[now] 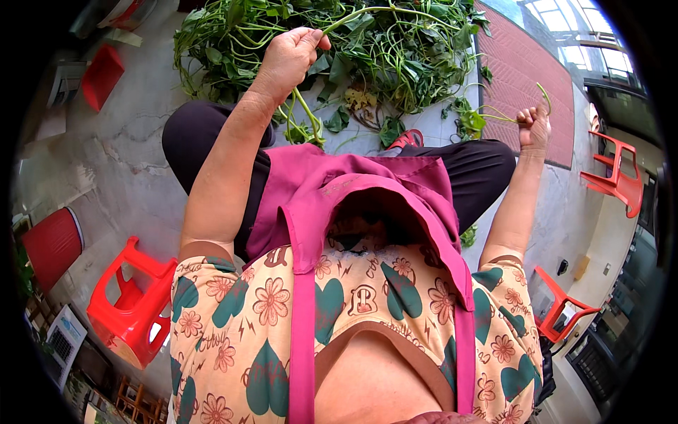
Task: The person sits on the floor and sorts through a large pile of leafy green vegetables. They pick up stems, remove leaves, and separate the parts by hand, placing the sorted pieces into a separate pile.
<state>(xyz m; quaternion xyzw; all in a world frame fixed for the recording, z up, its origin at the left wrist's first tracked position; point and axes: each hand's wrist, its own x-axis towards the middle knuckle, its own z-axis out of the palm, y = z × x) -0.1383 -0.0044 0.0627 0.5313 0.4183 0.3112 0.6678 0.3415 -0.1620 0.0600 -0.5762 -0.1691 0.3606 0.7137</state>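
Person seated low, knees spread, both bare hands raised well apart. Left hand closed, thumb and fingers pinching a pale green vine that arcs away rightward over the heap. A thicker stalk hangs below that wrist; whether it is one piece with the vine, I cannot tell. Right hand also closed, pinching a thin stem: one end curls up past the fingers, the other runs left toward a leaf.

Pile of greens on the floor, just beyond the left hand and between the two hands, farther out. Dull red mat beyond the right hand. Purple apron nearer the body than either hand; red stool behind the left.

Handling, my judgement: vine light, springy along its length, likely to snap if bent sharply; leaves soft, easily bruised or torn. Perhaps slightly slick if damp; wetness not clear from here. Best hold: fingertip pinch on bare stalk, clear of leaves. Long trailing ends probably snag in the tangle.
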